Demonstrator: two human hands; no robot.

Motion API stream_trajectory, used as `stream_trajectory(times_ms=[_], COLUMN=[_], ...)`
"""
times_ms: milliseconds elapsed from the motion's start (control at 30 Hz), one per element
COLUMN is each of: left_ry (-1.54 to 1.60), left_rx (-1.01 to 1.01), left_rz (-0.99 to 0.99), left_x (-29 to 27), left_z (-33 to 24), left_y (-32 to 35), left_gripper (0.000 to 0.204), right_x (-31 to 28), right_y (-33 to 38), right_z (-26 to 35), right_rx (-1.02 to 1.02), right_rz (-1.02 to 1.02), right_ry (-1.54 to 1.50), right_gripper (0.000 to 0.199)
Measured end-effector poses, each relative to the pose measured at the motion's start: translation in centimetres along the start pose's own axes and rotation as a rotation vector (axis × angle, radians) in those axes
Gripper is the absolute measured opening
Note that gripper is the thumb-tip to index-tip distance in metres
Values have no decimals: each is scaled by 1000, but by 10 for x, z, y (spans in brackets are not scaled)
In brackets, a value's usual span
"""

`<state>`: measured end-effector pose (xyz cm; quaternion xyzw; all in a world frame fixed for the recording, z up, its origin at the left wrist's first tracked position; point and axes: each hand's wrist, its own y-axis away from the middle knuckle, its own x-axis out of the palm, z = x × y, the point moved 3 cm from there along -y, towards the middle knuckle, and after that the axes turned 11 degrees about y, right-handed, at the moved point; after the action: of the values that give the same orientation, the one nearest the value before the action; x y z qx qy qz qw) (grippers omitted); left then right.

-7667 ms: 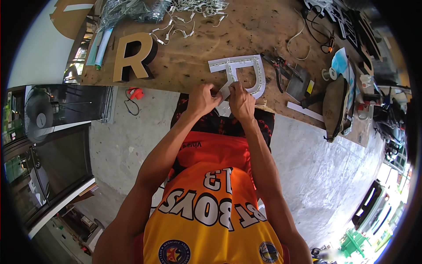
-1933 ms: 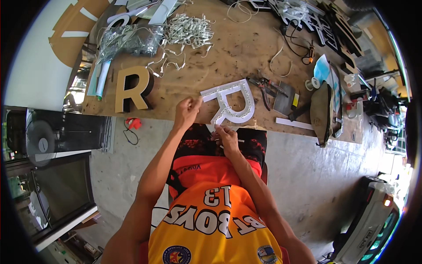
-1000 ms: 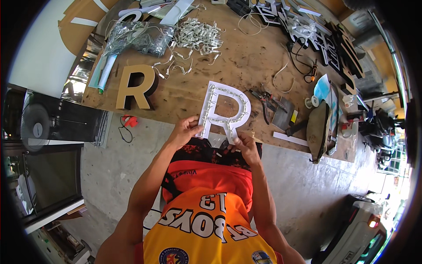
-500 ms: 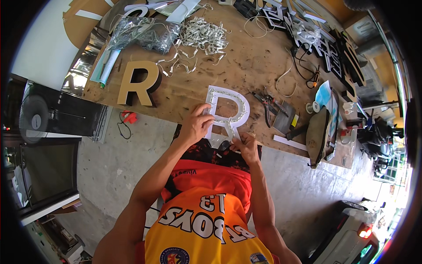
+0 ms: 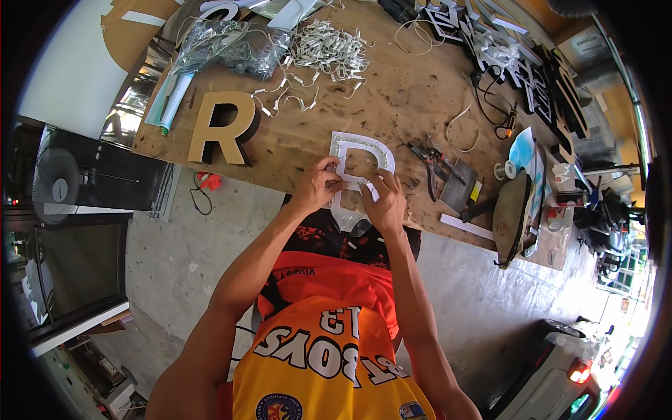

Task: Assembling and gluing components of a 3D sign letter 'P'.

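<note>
A white hollow sign letter (image 5: 386, 155), shaped like an R with a string of small light modules inside, lies at the front edge of the workbench (image 5: 294, 150). My left hand (image 5: 318, 187) grips the letter's upright stem, thumb and fingers curled on it. Opposite it, my right hand (image 5: 386, 201) closes on the right side where the bowl meets the leg, covering much of the leg. To the left stands a matching tan-faced letter R (image 5: 241, 115) with dark sides.
Strings of white light modules (image 5: 329, 52) are heaped at the back beside a clear plastic bag (image 5: 241, 52). Pliers (image 5: 430, 168), a grey plate (image 5: 456, 185), a wire spool (image 5: 505, 170) and a khaki pouch (image 5: 511, 217) lie at right. More letters (image 5: 521, 84) are stacked at the far right.
My right hand has moved up from the foot of the letter's leg to near its bowl. My left hand keeps nearly the same place on the stem.
</note>
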<state>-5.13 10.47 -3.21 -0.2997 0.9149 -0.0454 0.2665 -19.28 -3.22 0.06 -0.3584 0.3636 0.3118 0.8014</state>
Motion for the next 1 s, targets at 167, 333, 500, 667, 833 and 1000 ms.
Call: stream_trajectory(times_ms=[167, 333, 500, 667, 833, 1000], left_ry=[-143, -203, 183, -53, -434, 170], left_rx=[102, 147, -158, 24, 209, -88], left_rz=[-56, -82, -64, 19, 394, 451], left_x=[5, 6, -7, -26, -17, -17], left_z=[4, -3, -7, -6, 4, 10], left_y=[4, 5, -11, -30, -32, -16], left_gripper=[21, 17, 17, 14, 16, 39], right_x=[24, 39, 40, 22, 18, 64], right_y=[-17, -9, -5, -13, -18, 19], right_z=[3, -3, -3, -15, -24, 24], right_rx=[-238, -204, -170, -285, -458, -98], right_rz=[103, 97, 41, 132, 136, 136], right_ry=[-2, 29, -15, -113, 296, 154], right_gripper=[19, 14, 10, 11, 24, 13])
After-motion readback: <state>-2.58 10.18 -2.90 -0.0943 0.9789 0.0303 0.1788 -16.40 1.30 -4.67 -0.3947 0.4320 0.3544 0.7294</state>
